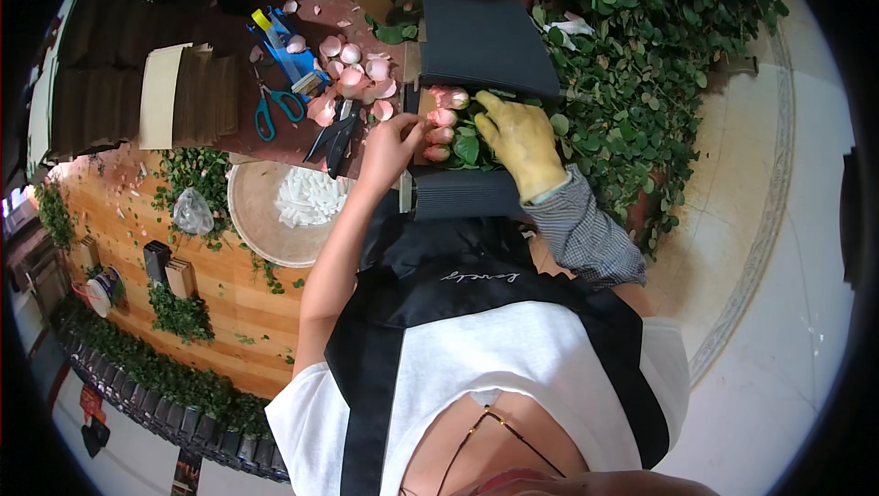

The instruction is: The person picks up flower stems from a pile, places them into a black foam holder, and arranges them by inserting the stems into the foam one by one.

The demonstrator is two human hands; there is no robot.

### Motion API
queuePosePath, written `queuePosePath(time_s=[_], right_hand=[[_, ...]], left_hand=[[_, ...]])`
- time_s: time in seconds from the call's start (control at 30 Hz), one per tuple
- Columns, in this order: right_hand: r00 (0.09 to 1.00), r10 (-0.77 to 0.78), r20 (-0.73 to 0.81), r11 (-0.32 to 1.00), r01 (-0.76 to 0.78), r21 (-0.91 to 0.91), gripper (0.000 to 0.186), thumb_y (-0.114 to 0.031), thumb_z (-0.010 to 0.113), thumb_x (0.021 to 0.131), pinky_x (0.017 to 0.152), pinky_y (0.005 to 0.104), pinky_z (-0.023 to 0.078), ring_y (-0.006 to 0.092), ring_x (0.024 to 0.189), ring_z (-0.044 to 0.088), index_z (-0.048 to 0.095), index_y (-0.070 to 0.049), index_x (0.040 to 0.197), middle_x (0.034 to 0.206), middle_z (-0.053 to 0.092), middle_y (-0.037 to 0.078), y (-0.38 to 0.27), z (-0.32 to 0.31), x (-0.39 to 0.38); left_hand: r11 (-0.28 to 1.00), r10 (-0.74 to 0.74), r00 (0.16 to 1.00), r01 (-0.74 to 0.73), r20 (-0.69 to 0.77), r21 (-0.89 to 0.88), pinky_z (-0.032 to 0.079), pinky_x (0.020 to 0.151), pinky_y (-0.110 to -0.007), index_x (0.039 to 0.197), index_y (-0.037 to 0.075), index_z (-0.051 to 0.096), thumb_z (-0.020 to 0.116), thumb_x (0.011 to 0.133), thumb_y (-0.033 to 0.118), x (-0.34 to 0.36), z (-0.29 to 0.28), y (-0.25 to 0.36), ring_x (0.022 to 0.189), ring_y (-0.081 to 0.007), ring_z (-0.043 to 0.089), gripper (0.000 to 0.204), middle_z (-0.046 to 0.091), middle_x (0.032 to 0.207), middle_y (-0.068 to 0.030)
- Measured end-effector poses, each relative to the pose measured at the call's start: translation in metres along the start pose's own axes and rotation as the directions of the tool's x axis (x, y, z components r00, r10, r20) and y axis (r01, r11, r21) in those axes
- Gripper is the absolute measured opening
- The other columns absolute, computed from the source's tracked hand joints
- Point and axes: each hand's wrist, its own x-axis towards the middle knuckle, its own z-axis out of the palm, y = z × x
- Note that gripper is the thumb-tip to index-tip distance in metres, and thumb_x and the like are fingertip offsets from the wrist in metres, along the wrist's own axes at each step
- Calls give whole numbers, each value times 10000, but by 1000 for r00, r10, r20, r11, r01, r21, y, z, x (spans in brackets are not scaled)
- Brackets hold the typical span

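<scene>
Several pink roses lie side by side with green leaves on a piece of brown cardboard, between two stacks of black corrugated sheets. My bare left hand is at the left of the blooms. Its fingertips are pinched together, and what they hold, if anything, is too small to make out. On the right, my right hand wears a yellow glove and reaches over the stems beside the blooms. Its thumb and forefinger are apart, with rose leaves near them.
Black corrugated sheets lie beyond the roses, more nearer me. Leafy stems pile up at the right. Leftward are loose petals, teal-handled scissors, a black-handled tool, a blue dispenser and a basket of white pieces.
</scene>
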Motion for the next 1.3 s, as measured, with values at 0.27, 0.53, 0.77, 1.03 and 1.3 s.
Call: queuePosePath(time_s=[0.27,0.53,0.77,1.03,1.3], right_hand=[[999,38,-8,989,-39,-141,259,-362,608,906,691,416,513,279,768,690,639,-113,970,791,710,86,13,37,16],[933,-154,-325,977,192,87,269,-256,739,802,635,392,465,269,646,622,675,-118,1024,677,644,76,26,16,-34],[957,54,-283,963,24,267,342,-250,746,803,671,404,492,298,686,635,681,-138,1119,757,679,101,14,-11,-44],[964,1,-267,960,73,269,338,-180,723,781,714,434,498,315,751,638,681,-150,1115,804,682,103,22,-7,-52],[972,-32,-233,965,91,245,296,-155,682,791,702,431,492,291,738,622,690,-143,1087,765,659,74,27,-1,-53]], left_hand=[[995,16,1000,-15,2,-99,556,726,-347,1165,-3,621,638,907,160,21,20,8,812,-244,714,306,721,933,-141],[886,52,983,36,175,-462,555,728,-281,1245,-23,579,590,983,154,-4,3,56,852,-115,646,317,676,997,-88],[811,121,985,-27,123,-585,526,811,-267,1160,-36,652,657,928,85,-4,21,67,905,-116,672,262,726,990,-105],[949,129,991,-116,25,-293,526,694,-294,1069,-5,696,667,904,69,-2,17,85,777,-183,699,183,726,903,-133],[950,277,895,-310,-349,-42,511,740,-378,1123,23,636,679,845,-1,5,-24,104,845,-270,650,282,668,953,-99]])
